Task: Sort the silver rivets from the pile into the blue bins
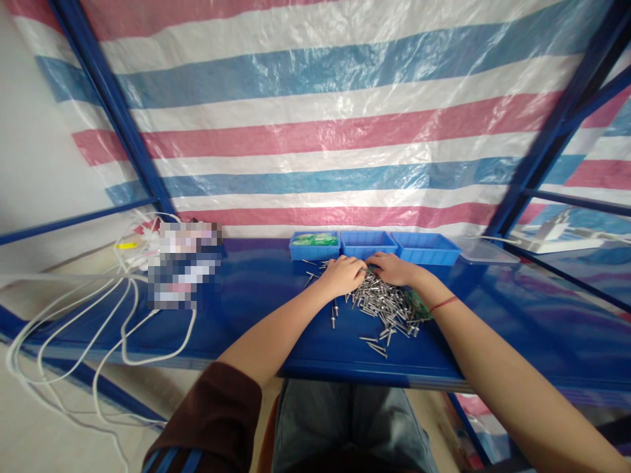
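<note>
A heap of silver metal blind rivets (pixel 379 299) lies on the blue tabletop. My left hand (pixel 345 274) rests at the heap's far left side, its fingers curled and pressed together. Close beside it, my right hand (pixel 392 268) bends over the back of the heap, fingers closed and pointing toward the left fingertips. What either hand pinches is too small or hidden to make out. Green material (pixel 418 303) shows among the rivets below my right wrist. A few loose rivets (pixel 377 348) lie nearer the front edge, and others are scattered on the left.
Three blue bins stand behind my hands: the left bin (pixel 315 253) holds green packets, beside a middle bin (pixel 369 244) and a right bin (pixel 428 255). A clear lid (pixel 488 251) lies right of them. White cables (pixel 131 315) hang at the left; a power strip (pixel 562 240) sits far right.
</note>
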The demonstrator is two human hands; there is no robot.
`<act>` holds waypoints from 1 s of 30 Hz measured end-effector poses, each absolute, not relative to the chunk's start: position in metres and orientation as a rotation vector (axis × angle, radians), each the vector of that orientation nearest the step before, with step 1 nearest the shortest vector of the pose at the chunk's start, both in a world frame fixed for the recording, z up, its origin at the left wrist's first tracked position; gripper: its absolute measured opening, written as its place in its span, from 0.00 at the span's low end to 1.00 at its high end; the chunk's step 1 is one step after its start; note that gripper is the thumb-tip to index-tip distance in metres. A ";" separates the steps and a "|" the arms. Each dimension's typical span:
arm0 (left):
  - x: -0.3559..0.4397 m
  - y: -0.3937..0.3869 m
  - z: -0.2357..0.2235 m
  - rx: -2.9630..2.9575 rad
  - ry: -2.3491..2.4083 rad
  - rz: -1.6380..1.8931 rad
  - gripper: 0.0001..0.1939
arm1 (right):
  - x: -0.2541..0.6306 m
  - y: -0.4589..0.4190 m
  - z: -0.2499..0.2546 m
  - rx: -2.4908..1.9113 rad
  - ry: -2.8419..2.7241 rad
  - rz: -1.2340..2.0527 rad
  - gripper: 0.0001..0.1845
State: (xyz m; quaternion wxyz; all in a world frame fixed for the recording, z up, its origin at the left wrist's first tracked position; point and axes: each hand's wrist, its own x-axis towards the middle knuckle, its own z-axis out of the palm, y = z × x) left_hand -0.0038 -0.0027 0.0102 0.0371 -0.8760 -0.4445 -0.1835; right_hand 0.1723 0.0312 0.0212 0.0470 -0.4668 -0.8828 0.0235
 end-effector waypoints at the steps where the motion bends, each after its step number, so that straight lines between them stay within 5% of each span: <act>1: -0.004 -0.003 0.011 -2.694 -1.368 -0.564 0.14 | 0.173 0.031 0.022 -1.413 -2.692 0.083 0.21; 13: -0.003 -0.004 0.012 -2.687 -1.449 -0.608 0.18 | 0.175 0.025 0.027 -1.279 -2.571 0.109 0.09; 19: -0.004 0.003 0.011 -2.747 -1.514 -0.979 0.16 | 0.171 0.013 0.040 -1.103 -2.379 0.183 0.05; 26: -0.007 0.010 0.010 -2.816 -1.527 -1.408 0.07 | 0.163 0.000 0.049 -1.057 -2.281 0.230 0.03; 30: -0.006 0.009 0.011 -2.808 -1.492 -1.428 0.05 | 0.164 -0.001 0.047 -1.073 -2.197 0.312 0.12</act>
